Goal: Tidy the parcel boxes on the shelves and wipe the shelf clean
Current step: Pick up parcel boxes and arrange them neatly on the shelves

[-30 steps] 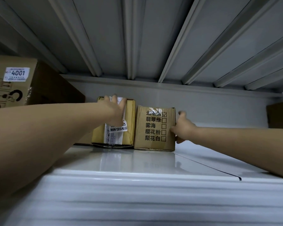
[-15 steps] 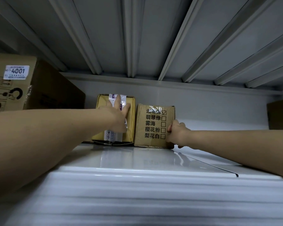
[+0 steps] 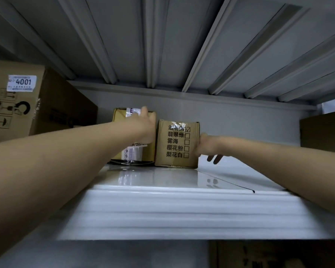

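Observation:
Two small parcel boxes stand side by side, touching, at the back of the white shelf [image 3: 162,178]. The left one is a yellow box [image 3: 120,120] with a white label and tape. My left hand [image 3: 143,126] lies flat on its front, fingers reaching up to its top edge. The right one is a brown box [image 3: 174,144] printed with black characters and checkboxes. My right hand [image 3: 207,146] rests against its right side, with fingers pointing loosely down above the shelf.
A large cardboard box [image 3: 27,101] labelled 4001 stands at the left, close to the yellow box. A dark box [image 3: 325,132] sits at the far right. The ribbed underside of the shelf above hangs overhead. Another carton [image 3: 259,256] shows on the shelf below.
My left hand slid up and right across the yellow box's front. My right hand's fingers uncurled from the brown box's right edge and now hang down beside it.

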`<move>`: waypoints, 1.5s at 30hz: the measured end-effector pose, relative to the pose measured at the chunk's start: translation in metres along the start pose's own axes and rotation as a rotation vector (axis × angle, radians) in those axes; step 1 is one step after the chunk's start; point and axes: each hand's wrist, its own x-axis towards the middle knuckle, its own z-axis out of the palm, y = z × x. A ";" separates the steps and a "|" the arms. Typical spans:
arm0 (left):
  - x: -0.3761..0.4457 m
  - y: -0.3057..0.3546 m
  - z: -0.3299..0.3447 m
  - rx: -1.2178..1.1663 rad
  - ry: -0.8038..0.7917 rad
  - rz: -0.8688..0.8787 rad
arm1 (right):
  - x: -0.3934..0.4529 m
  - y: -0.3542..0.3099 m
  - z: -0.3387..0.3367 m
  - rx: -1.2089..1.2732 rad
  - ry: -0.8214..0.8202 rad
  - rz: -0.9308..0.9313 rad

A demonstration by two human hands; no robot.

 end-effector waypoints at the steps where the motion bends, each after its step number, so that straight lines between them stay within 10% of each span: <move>1: -0.002 0.006 -0.006 -0.035 0.061 0.028 | -0.007 0.002 -0.006 -0.018 0.028 -0.003; 23: -0.156 0.282 -0.093 -0.396 0.223 0.262 | -0.230 0.223 -0.100 -0.058 0.534 -0.062; 35: -0.260 0.402 -0.028 -0.481 0.694 0.460 | -0.332 0.350 -0.050 -0.029 0.792 -0.155; 45: -0.329 0.469 0.066 -0.525 0.350 0.560 | -0.367 0.412 0.045 -0.039 0.608 0.127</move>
